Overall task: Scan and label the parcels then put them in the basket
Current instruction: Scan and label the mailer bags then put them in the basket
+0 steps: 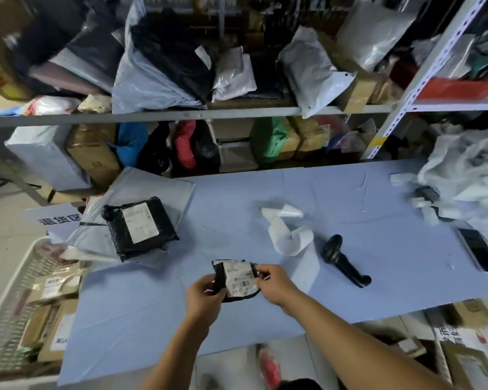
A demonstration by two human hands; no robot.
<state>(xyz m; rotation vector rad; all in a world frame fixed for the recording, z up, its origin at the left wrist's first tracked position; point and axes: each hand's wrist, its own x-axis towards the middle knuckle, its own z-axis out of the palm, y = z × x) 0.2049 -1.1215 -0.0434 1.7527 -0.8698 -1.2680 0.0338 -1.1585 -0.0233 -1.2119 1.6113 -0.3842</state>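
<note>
The small black parcel (235,280) with a white barcode label facing up sits between both hands, over the near middle of the blue surface (364,192); whether it touches the cloth cannot be told. The left hand (203,294) grips its left edge with curled fingers, and the right hand (273,282) pinches its right edge between thumb and fingertips.

Just to the right lies a black handheld scanner (344,261), flat on the surface and apart from the hands. Beyond the parcel, a curled strip of white label paper (286,232) rests beside the scanner's head.

Further left, a larger black parcel (140,226) with a white label lies on top of a grey poly mailer (141,187) at the surface's left end.

Off the left edge stands a white mesh basket (17,273), lower than the surface, holding several cardboard boxes (54,285) with labels.

At the far right a dark phone (479,253) lies flat, near a heap of crumpled white plastic (468,167).

Behind the surface, metal shelves (181,114) carry bags and cartons.
</note>
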